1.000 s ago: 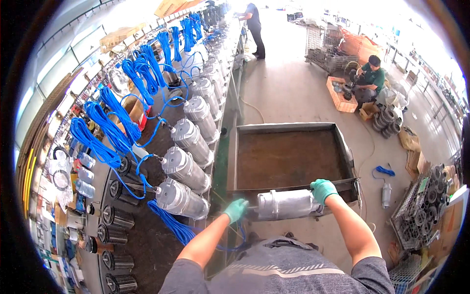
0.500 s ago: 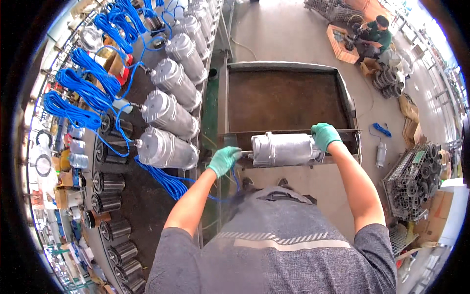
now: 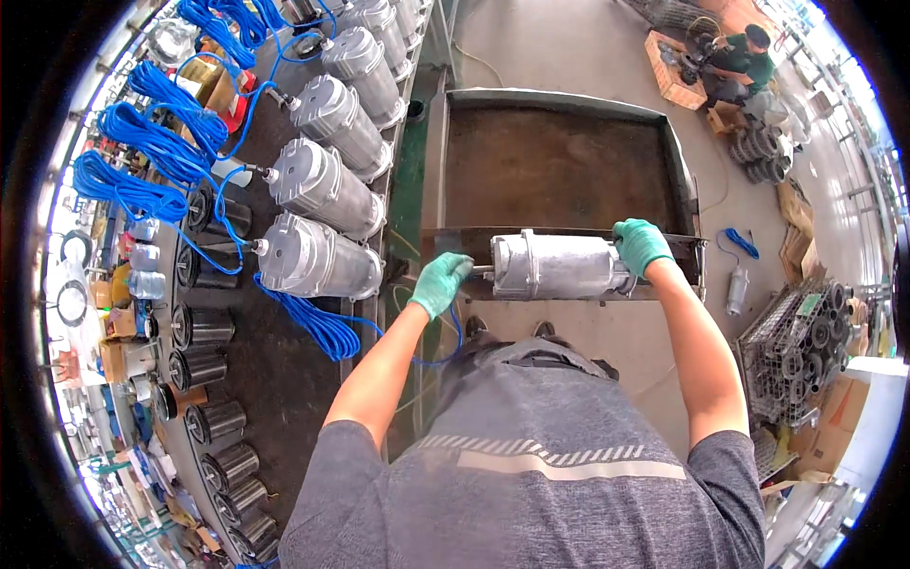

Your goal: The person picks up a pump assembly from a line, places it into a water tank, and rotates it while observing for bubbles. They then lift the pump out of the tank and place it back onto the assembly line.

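Observation:
A silver cylindrical pump motor [image 3: 559,266] lies level across the near edge of a rectangular metal tank [image 3: 559,96] with a brown interior. My left hand [image 3: 443,283], in a green glove, is closed on the thin fitting that sticks out of the motor's left end. My right hand [image 3: 643,247], gloved the same, grips the motor's right end from above; its fingertips are partly hidden behind the casing. A blue cable [image 3: 327,327] lies coiled at the bench edge, and its free run loops up beneath my left hand.
On the bench [image 3: 303,398] at left stand a row of similar silver motors [image 3: 318,256] with blue cable coils [image 3: 133,185] and several dark cylinders [image 3: 204,325]. At right are a wire cage of metal parts [image 3: 796,341] and a smaller motor [image 3: 737,289]. A person [image 3: 744,62] sits far right beside a crate.
The view has shifted, so bench and tank sit a little higher in the picture. Both hands keep their hold on the motor, which stays level at the tank's near edge.

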Demonstrator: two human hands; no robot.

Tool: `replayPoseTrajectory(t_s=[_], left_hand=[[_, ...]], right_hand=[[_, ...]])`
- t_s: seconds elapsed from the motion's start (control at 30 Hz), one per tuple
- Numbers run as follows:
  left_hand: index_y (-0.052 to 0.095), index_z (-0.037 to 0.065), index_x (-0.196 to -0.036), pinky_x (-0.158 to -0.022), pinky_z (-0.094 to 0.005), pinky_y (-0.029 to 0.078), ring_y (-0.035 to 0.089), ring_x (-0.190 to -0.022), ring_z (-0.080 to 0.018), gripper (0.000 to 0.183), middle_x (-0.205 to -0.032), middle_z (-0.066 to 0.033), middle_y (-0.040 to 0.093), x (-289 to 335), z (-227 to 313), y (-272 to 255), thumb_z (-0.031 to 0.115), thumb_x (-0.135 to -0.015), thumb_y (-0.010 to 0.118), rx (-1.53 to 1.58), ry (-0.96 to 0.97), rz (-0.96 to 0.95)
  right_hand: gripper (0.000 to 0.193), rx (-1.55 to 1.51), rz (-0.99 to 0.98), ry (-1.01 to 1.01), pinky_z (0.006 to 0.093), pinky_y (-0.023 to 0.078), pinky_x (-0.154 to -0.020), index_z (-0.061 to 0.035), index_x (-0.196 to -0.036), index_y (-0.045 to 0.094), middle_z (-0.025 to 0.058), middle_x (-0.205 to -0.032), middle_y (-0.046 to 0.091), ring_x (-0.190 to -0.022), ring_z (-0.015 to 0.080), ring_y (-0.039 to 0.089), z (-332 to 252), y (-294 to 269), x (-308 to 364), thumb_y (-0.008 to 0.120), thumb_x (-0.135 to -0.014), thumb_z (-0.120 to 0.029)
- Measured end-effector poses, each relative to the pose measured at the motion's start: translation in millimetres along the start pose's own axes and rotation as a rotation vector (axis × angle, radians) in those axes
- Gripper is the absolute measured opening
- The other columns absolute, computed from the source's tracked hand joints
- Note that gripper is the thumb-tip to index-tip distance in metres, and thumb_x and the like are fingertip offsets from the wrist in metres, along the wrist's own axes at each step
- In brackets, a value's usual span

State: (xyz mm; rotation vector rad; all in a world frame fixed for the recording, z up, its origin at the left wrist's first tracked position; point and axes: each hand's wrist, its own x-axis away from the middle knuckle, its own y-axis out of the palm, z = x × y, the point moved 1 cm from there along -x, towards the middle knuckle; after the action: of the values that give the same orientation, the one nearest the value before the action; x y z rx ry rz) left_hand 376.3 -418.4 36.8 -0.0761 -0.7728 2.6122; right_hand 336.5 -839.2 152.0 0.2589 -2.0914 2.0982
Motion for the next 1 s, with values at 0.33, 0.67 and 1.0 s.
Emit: replayPoseTrajectory(t_s=[0.33, 0.67, 1.0], left_hand=[[0.058, 0.010, -0.120, -0.066, -0.0320, 0.057, 0.067, -0.076, -0.0149, 0.027, -0.099, -0.0069, 0.066, 19, 10, -9, 0.034, -0.108, 0.055, 0.676, -0.412, -0.200], [0.053, 0.018, -0.076, -0.036, -0.0304, 0.028, 0.034, -0.040, -0.0130, 0.045, -0.057, 0.0032, 0.044, 0, 5, 2, 0.055, -0.100, 0.062, 0.789, -0.878, -0.083], [0.055, 0.017, -0.086, -0.039, -0.0315, 0.034, 0.041, -0.041, -0.0149, 0.041, -0.066, 0.0001, 0.054, 5, 0, 0, 0.054, -0.102, 0.056, 0.720, -0.696, -0.181]], right_hand=[[0.013, -0.024, 0.054, -0.032, 0.0473, 0.057, -0.084, -0.0106, -0.093, 0.073, 0.0149, -0.097, 0.072, -0.093, 0.0365, 0.070, 4, 6, 2, 0.062, -0.091, -0.016], [0.015, -0.024, 0.023, -0.012, 0.0467, 0.057, -0.085, -0.0115, -0.096, 0.075, 0.0163, -0.098, 0.073, -0.094, 0.0367, 0.071, 3, 3, 0, 0.062, -0.091, -0.015], [0.016, -0.022, 0.032, -0.016, 0.0456, 0.058, -0.083, -0.0119, -0.096, 0.077, 0.0166, -0.097, 0.074, -0.093, 0.0369, 0.072, 2, 2, 0, 0.062, -0.090, -0.015]])
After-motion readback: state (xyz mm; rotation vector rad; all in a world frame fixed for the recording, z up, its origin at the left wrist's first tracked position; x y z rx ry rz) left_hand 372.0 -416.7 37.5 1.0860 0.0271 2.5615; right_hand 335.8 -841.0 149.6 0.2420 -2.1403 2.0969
